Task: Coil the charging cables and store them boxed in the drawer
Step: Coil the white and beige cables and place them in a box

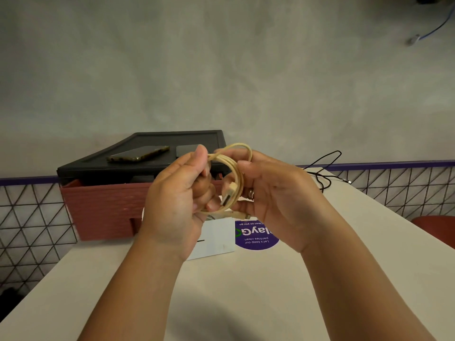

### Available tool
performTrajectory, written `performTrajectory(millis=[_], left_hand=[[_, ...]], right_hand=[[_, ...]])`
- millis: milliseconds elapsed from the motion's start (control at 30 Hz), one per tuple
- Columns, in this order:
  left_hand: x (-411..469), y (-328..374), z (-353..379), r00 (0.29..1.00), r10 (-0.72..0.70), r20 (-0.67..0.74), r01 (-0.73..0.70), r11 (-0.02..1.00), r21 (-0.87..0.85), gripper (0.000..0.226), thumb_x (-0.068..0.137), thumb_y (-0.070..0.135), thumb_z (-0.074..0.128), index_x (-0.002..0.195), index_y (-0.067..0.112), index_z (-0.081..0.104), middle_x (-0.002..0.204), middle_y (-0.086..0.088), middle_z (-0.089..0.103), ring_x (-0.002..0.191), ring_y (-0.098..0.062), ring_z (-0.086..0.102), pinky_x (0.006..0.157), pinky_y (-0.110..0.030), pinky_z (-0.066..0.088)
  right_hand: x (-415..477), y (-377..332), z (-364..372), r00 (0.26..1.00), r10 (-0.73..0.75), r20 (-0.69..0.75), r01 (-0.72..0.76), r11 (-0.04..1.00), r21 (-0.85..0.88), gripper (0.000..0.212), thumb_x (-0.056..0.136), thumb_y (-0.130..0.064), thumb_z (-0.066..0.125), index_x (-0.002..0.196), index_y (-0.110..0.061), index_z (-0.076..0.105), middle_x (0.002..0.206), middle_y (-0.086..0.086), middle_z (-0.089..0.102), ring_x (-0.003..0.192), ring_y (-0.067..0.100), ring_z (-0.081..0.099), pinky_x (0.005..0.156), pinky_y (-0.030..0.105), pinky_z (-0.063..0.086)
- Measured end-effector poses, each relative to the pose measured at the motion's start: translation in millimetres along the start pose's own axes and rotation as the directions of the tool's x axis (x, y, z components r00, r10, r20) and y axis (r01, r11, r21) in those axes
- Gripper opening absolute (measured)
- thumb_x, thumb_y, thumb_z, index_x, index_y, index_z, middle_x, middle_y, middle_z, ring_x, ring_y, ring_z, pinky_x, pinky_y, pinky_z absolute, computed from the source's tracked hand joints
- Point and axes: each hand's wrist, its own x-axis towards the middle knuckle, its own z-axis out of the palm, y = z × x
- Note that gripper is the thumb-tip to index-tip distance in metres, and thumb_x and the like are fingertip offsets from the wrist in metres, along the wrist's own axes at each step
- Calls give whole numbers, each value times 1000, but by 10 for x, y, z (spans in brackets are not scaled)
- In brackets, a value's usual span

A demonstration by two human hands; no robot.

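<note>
At frame centre, the left hand (pixel 181 193) and right hand (pixel 268 193) both pinch the cream cable (pixel 235 173), wound into loops. A loosened pinch could spring those loops apart above the white box (pixel 216 239).

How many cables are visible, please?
3: cream cable coiled between left hand and right hand; black cable loose on the table; blue cable by the wall. The drawer may hide more.
</note>
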Motion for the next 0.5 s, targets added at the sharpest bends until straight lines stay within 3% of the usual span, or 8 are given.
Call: performTrajectory(millis=[100,200,333,433,500], left_hand=[[-14,-21,32,999,50,-12,-49,992,118,31,72,36,52,47,19,59,38,8,26,32,-3,23,39,-17,27],[-30,-47,60,997,68,-21,-63,982,179,45,85,29,48,42,25,62,33,8,33,30,-3,29,37,-14,30],[-8,-37,26,995,102,-24,-93,968,232,39,80,33,50,43,25,60,36,11,25,35,-4,22,39,-18,30],[1,-23,-9,991,128,-42,-112,956,270,43,84,29,50,42,27,59,35,12,27,33,-4,26,41,-19,31],[1,-19,-9,988,145,-49,-125,950,285,42,84,29,51,42,28,59,34,11,27,32,-4,26,41,-20,31]], right_hand=[[-3,9,43,1000,-10,4,10,999,-38,29,70,-17,58,99,-19,60,85,5,60,79,21,57,79,40,46],[18,49,64,998,-28,-55,19,987,-161,42,64,-7,64,104,-18,56,81,4,63,77,23,62,84,45,51],[11,53,55,995,-70,-75,39,932,-360,33,81,0,64,104,-23,57,91,4,67,89,26,66,77,41,56],[11,45,51,993,-76,-86,26,881,-472,33,87,-1,58,110,-25,58,101,4,68,96,25,66,85,45,55],[5,25,55,993,-72,-93,10,841,-541,36,87,-4,60,115,-25,58,103,0,67,94,22,66,84,40,56]])
